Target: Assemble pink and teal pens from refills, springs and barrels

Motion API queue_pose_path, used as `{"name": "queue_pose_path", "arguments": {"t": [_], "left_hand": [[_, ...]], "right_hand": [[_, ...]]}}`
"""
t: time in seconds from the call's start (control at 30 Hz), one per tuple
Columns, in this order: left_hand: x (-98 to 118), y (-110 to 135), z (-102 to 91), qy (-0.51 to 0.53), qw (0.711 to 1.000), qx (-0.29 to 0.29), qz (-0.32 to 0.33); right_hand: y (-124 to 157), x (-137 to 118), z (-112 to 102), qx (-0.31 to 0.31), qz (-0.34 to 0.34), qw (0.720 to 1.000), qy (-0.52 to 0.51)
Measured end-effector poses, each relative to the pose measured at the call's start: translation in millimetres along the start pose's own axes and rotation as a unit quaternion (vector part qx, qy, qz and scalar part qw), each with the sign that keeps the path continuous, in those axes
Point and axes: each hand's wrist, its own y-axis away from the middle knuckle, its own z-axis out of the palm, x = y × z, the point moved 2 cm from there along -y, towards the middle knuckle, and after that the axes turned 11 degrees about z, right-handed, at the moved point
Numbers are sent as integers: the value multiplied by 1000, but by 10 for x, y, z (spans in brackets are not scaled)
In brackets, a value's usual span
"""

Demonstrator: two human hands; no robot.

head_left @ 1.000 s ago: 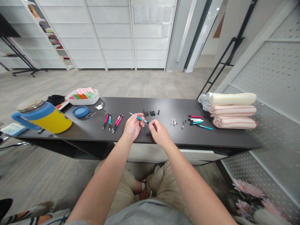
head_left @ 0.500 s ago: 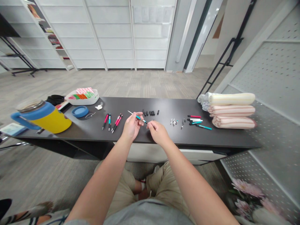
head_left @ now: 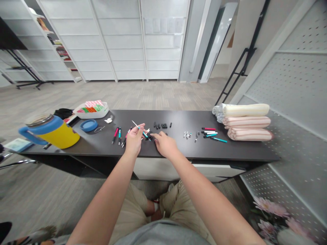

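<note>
My left hand point(head_left: 134, 140) is closed around a teal pen barrel point(head_left: 145, 134), with a thin white refill point(head_left: 135, 124) sticking out past the fingers at upper left. To its right, my right hand point(head_left: 165, 144) is low over the desk, its index finger stretched toward small black pieces point(head_left: 150, 135) beside the barrel. Whether the fingertip touches them is unclear. Short black pen grips point(head_left: 164, 126) lie in a loose row beyond the hands. Assembled red and teal pens point(head_left: 119, 136) lie left of my left hand, one partly covered by it.
On the right are small metallic and clear parts point(head_left: 187, 135), coloured barrels point(head_left: 211, 132) and rolled towels point(head_left: 246, 122). A yellow and blue mug point(head_left: 55, 132), a blue lid point(head_left: 88, 125) and a white basket point(head_left: 102, 112) stand on the left of the dark desk point(head_left: 178, 117).
My left hand has shifted left, carrying the barrel and refill. My right hand has let go of the barrel's lower end and moved slightly down, with its index finger now extended.
</note>
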Motion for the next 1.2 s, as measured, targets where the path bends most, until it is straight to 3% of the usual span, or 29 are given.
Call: {"name": "queue_pose_path", "arguments": {"t": [0.2,0.53,0.7,0.87,1.1,1.2], "left_hand": [[45,11,-35,-85,995,-18,40],[27,59,0,-122,989,-82,21],[16,74,1,-120,989,-87,22],[-71,61,-25,-82,993,-83,6],[-103,48,-24,-95,990,-100,-10],[-91,53,-11,-118,986,-120,-14]], "right_hand": [[-138,-49,22,-21,-19,999,35],[-115,-46,0,-28,-4,999,38],[-109,-44,4,-26,-4,999,47],[-106,17,14,-15,-44,998,36],[-89,124,72,-16,-37,999,-23],[-90,190,70,6,-43,992,-119]]}}
